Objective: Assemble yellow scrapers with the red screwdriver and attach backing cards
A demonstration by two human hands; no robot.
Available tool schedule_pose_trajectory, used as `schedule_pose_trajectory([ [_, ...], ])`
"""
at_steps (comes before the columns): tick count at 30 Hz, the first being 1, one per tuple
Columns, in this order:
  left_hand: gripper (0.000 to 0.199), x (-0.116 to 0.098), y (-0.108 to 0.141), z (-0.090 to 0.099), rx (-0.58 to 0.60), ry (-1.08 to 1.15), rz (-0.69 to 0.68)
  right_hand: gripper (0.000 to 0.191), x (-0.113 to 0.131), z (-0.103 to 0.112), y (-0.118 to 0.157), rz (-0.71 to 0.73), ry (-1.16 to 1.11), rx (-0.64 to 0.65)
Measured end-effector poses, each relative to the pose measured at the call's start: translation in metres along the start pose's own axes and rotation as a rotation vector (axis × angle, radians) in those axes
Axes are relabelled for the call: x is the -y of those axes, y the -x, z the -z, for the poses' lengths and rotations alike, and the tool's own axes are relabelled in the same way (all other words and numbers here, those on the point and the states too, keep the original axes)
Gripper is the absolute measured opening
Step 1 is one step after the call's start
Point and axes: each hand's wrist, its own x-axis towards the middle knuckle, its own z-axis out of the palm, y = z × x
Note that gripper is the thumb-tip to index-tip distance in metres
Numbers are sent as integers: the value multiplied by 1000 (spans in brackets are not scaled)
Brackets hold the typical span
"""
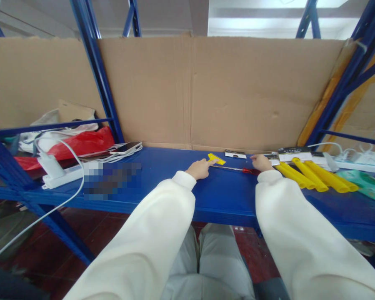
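Observation:
My left hand is closed on a small yellow T-shaped plastic piece, gripping it at its near end. Just in front of that piece, a screwdriver with a thin metal shaft and red handle lies across the blue shelf top. Beyond the screwdriver's handle, my right hand is low over the shelf, its fingers drawn together; anything between them is too small to make out. A small black-and-white packet lies between the two hands, near the cardboard.
Several yellow tubes lie right of my right hand, before black-and-white boxes. A green plastic package and a power strip are farther right. At left are a phone, white cables and a red bag. Cardboard stands behind.

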Motion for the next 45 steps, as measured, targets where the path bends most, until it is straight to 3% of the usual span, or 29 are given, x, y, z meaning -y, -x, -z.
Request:
schedule_pose_trajectory([
  [14,66,-3,3,4,66,-16,55,52,-7,-5,-9,115,170,108],
  [22,64,-4,4,6,91,-30,48,52,1,2,-1,92,156,170],
  [34,63,-4,4,6,85,-19,46,16,13,6,8,128,150,99],
  [45,66,-3,3,4,81,-17,41,11,18,9,12,119,141,124],
])
